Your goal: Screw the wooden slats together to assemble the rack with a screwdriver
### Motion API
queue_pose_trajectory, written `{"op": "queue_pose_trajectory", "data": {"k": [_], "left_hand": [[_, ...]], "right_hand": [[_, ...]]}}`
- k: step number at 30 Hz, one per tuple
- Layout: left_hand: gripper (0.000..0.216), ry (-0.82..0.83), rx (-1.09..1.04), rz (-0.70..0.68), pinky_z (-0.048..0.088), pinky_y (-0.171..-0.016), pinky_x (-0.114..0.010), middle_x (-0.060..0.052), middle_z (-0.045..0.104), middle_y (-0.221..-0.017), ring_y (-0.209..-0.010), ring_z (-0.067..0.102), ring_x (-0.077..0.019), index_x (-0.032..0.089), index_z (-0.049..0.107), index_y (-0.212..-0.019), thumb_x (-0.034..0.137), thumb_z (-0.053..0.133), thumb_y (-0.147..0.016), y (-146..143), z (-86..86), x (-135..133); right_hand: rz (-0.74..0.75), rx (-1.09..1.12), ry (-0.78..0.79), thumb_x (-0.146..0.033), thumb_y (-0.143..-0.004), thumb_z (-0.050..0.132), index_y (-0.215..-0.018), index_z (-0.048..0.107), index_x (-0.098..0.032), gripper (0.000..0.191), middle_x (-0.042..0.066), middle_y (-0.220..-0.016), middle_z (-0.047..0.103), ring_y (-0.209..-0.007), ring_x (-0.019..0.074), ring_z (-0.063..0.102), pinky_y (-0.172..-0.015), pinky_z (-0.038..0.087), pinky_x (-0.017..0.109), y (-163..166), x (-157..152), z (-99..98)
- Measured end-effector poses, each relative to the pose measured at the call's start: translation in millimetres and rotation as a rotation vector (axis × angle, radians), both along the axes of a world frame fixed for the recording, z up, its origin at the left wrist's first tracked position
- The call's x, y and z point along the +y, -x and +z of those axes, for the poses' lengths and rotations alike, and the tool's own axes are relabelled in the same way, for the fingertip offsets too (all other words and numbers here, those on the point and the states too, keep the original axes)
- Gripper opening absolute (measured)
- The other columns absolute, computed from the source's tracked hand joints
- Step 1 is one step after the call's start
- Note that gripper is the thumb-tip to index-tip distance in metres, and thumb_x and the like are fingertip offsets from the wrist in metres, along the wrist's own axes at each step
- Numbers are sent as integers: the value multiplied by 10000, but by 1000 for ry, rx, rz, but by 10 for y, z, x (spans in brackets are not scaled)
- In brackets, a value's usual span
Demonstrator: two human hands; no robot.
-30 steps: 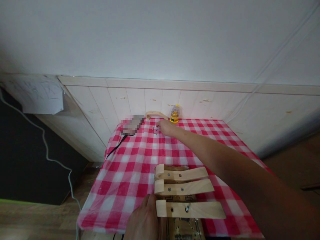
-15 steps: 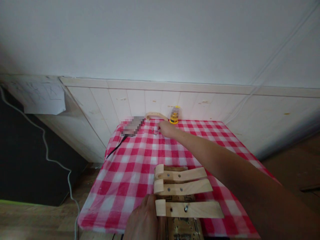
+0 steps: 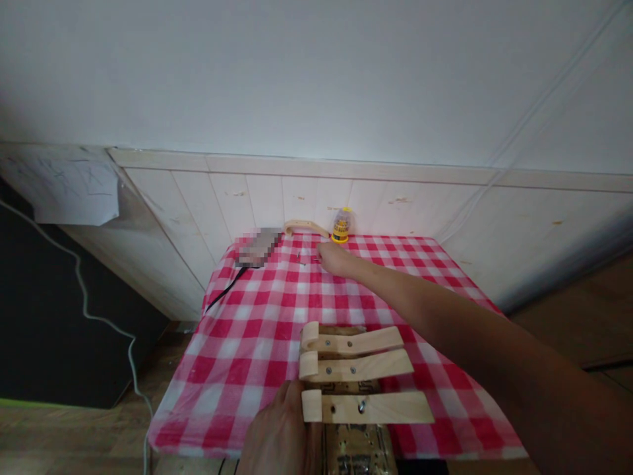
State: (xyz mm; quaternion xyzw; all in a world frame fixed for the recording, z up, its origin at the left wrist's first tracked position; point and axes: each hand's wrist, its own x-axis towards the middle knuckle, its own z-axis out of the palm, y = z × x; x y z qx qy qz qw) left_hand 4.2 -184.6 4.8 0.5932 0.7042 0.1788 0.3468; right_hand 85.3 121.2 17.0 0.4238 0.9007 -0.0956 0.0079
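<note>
My right hand [image 3: 332, 257] reaches to the far side of the table, fingers curled down beside a few small metal screws [image 3: 302, 258] on the red-and-white checked cloth [image 3: 257, 330]. What its fingertips pinch, if anything, is too small to see. My left hand [image 3: 281, 435] rests at the near edge against the left end of a wooden rack [image 3: 356, 376] made of three curved wooden hooks screwed to a base board. Its fingers are curled against the lowest hook.
A loose wooden hook [image 3: 304, 227], a yellow-based jar [image 3: 342, 225] and a blurred grey object [image 3: 257, 247] with a black cable [image 3: 222, 297] lie at the table's back edge by the white panelled wall. A pale cord [image 3: 89, 310] hangs at left.
My right hand has drawn back slightly to the right of the screws. The view has shifted a little; my left hand stays on the rack.
</note>
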Motion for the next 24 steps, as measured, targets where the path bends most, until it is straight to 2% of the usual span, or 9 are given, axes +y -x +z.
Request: {"op": "queue_pose_trajectory", "data": {"k": [4,7,10,13,16,20,24], "left_hand": [[348,-22,14,-10,552,-839,-299,-127,741,-991,-930,719,-234,177,653,-1072,356,386,-938,19,-5,-3],[370,-19,23,-13,550,-851,-304,-133,743,-1017,-974,715,-241,175,655,-1119,356,385,-943,29,-5,-8],[391,14,36,-14,545,-875,-308,-135,742,-1040,-995,711,-241,168,651,-1148,355,372,-946,24,11,-5],[403,42,35,-9,541,-888,-309,-132,739,-1057,-987,711,-234,164,650,-1140,348,346,-951,10,35,3],[415,56,18,2,539,-899,-318,-140,734,-1066,-1000,705,-239,155,649,-1129,355,330,-954,-5,53,11],[412,31,-37,2,527,-935,-353,-140,722,-1136,-1038,692,-247,171,649,-1134,361,332,-952,-16,49,8],[395,-2,-47,11,530,-923,-363,-136,722,-1146,-1024,698,-252,185,645,-1133,391,364,-946,-18,13,-16]], "right_hand": [[2,97,-26,-206,-954,608,-1103,686,-113,192,146,-1125,719,-1022,237,676,-870,523,309,-136,-107,101],[-52,173,-95,-177,-942,576,-1147,672,-151,227,121,-1153,728,-1021,217,681,-841,496,268,-395,-180,239],[-173,218,-175,-238,-943,571,-1187,647,-168,265,122,-1215,703,-1058,227,669,-841,482,279,-797,-228,313],[-328,230,-206,-370,-959,559,-1157,643,-123,328,162,-1108,729,-970,248,691,-753,488,291,-1205,-279,231],[-410,224,-169,-505,-925,584,-1048,669,-104,428,152,-916,748,-780,240,702,-602,458,275,-1448,-363,38],[-388,250,-156,-535,-895,609,-942,685,-136,408,130,-913,735,-784,227,680,-584,415,261,-1436,-487,-152],[-373,274,-137,-378,-894,624,-805,684,-153,249,96,-785,716,-651,194,632,-527,353,264,-1305,-552,-137]]}}
